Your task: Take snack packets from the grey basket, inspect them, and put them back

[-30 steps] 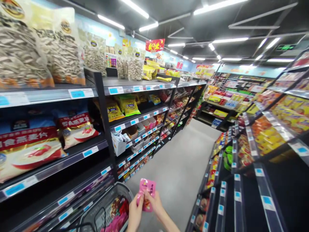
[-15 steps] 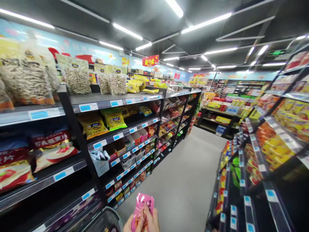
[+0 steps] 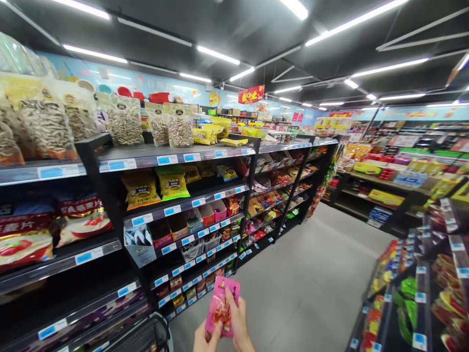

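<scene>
Low in the middle of the head view, a small pink snack packet (image 3: 222,313) is held upright over the aisle, its printed face turned to me. My left hand (image 3: 209,337) pinches its lower left corner, thumb lying on the front. On the other side my right hand (image 3: 239,320) grips the right edge, with a finger across the front. A dark grey shopping basket (image 3: 146,335) shows at the bottom edge, left of my hands; its contents are mostly hidden.
Shelving on the left carries bags of sunflower seeds (image 3: 124,120), yellow snack bags (image 3: 172,183) and a light blue carton (image 3: 139,244). More shelves (image 3: 414,288) with packaged goods line the right. Grey floor (image 3: 293,274) runs between them toward a display stand (image 3: 366,190).
My view has turned left, so the right shelves have slid toward the edge. The packet has risen slightly, still in both hands, and its print shows more clearly.
</scene>
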Demonstrator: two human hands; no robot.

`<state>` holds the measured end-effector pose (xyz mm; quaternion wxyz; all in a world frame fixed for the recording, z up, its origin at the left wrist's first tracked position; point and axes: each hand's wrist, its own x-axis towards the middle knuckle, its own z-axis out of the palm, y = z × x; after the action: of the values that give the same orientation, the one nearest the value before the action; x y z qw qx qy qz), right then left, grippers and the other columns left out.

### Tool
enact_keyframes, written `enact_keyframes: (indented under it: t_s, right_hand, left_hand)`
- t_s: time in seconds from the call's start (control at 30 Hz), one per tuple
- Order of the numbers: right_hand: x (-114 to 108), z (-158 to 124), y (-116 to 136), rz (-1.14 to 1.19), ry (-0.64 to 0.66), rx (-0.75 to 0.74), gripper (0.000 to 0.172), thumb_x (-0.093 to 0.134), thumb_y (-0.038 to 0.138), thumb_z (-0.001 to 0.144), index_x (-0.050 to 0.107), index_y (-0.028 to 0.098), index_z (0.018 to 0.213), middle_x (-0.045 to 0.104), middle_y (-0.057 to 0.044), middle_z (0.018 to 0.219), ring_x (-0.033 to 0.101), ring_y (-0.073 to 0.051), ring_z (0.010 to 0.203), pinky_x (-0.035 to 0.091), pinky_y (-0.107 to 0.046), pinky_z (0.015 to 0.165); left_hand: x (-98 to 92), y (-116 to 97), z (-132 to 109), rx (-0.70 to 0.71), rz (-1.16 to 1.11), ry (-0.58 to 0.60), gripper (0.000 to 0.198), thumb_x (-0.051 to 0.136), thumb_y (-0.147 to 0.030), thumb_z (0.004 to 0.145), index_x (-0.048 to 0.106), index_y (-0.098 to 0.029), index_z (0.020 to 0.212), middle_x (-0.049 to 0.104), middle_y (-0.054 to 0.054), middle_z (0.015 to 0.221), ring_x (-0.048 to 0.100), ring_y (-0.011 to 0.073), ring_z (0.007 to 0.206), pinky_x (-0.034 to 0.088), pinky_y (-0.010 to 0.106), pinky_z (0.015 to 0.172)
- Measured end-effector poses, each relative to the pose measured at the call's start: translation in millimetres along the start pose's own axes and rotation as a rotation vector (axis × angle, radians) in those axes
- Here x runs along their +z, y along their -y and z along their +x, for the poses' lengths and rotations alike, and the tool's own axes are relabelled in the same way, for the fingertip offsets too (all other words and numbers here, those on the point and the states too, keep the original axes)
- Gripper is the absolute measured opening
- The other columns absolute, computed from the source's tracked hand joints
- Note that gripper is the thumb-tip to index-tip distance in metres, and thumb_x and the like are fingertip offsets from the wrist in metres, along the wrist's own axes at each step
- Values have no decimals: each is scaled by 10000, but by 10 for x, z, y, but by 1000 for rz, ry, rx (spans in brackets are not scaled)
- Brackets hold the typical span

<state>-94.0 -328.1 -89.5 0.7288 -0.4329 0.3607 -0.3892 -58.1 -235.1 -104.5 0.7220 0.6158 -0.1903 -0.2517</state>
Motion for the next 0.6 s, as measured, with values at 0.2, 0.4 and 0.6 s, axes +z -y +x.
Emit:
enact_keyframes:
  t_s: [0.2, 0.4, 0.6]
  right_hand:
    - [-51, 310, 327, 110, 176, -72, 401, 700, 509, 773, 685, 130, 905, 681, -63, 837, 622, -170, 735, 507, -252, 651]
    - [-116, 758, 437, 157, 2, -98, 397, 701, 504, 776, 665, 120, 871, 676, -58, 793, 601, -151, 678, 479, -229, 593]
    - [-138, 1429, 550, 152, -189, -186, 397, 705, 508, 763, 610, 122, 761, 620, -21, 696, 522, -113, 600, 444, -222, 581]
  left_hand:
    - [338, -285, 480, 63, 76, 56, 517, 693, -528, 747, 716, -116, 1059, 730, 139, 1032, 696, 286, 939, 548, 371, 877]
    - [767, -215, 986, 150, 97, 82, 585, 646, -414, 827, 542, -138, 1333, 598, 149, 1306, 616, 257, 1146, 496, 360, 979]
    - [983, -360, 1551, 312, 323, 226, 495, 589, -281, 863, 537, -196, 1349, 601, 110, 1311, 611, 240, 1151, 489, 383, 997]
